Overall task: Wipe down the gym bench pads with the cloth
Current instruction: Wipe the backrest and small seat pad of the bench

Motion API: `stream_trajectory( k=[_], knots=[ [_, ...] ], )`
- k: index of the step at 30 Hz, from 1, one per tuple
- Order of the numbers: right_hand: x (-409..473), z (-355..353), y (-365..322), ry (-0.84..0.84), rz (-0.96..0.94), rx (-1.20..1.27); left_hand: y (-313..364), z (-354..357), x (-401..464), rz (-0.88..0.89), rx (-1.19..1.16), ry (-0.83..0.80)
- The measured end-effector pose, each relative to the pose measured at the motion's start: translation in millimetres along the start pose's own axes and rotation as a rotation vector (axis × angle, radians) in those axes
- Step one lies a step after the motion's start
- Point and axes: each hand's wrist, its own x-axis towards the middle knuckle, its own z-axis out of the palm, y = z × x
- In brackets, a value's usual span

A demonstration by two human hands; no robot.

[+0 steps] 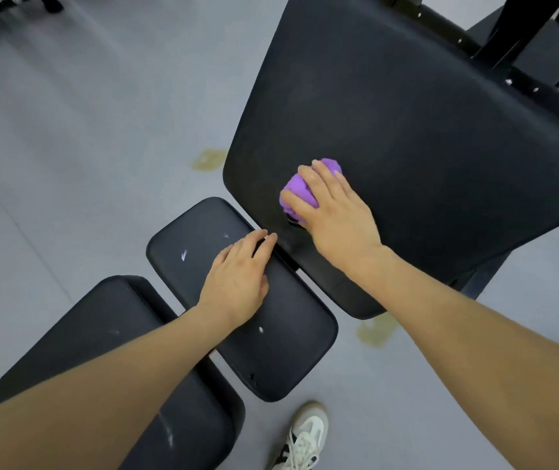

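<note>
A: Head view: where is the cloth?

B: The bunched purple soft cloth (296,191) sits on the large black padded back pad (406,137), near that pad's lower edge. The right hand (334,212) lies over it, fingers spread and curled onto the wad.

A: The other hand?

B: The left hand (237,283) rests on the small black middle pad (237,300) just below the back pad, fingers straight and close together.

A: How will it handle?

B: Probably light, limp and crushable; palming the whole wad suits it. No containers visible.
</note>
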Motion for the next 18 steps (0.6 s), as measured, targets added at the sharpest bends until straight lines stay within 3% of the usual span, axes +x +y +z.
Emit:
stream_trajectory(
  k=[6, 14, 18],
  knots=[
    [-100.4, -4.9, 18.6, -0.03, -0.06, -0.035, -11.9, 12.3, -15.2, -0.116, 0.03, -0.098],
    [23.2, 19.4, -40.1, -0.08, -0.003, -0.035, -19.3, 25.9, -17.6, -0.099, 0.082, -0.132],
    [-3.3, 13.1, -15.4, -0.072, -0.172, -0.04, -17.5, 25.2, -17.4, -0.111, 0.081, -0.135]
  ],
)
